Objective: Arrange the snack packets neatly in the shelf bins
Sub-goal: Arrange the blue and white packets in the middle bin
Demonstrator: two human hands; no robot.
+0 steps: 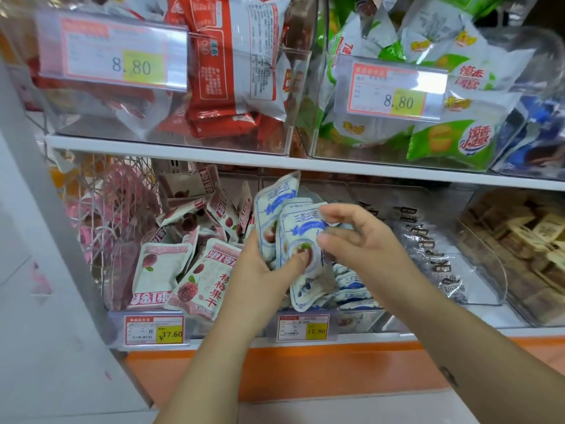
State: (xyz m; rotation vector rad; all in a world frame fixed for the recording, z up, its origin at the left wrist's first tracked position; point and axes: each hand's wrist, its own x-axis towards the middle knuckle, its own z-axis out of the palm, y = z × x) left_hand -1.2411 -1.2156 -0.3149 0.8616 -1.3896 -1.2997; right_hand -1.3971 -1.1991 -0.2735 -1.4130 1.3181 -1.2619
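Note:
My left hand (263, 267) grips a small stack of blue-and-white snack packets (298, 228), thumb pressed on the front one, standing upright above the middle clear bin (360, 322) of the lower shelf. My right hand (360, 237) pinches the top right edge of the front packet. More blue-and-white packets (351, 286) lie flat in that bin beneath my hands. The bin to the left holds pink-and-white dried-fruit packets (189, 258) in a loose jumble.
To the right are bins with clear black-labelled packets (434, 252) and brown wrapped sweets (526, 249). The upper shelf carries bins of red packets (226, 65) and green packets (443, 139) behind price tags. A white panel (36, 255) closes off the left side.

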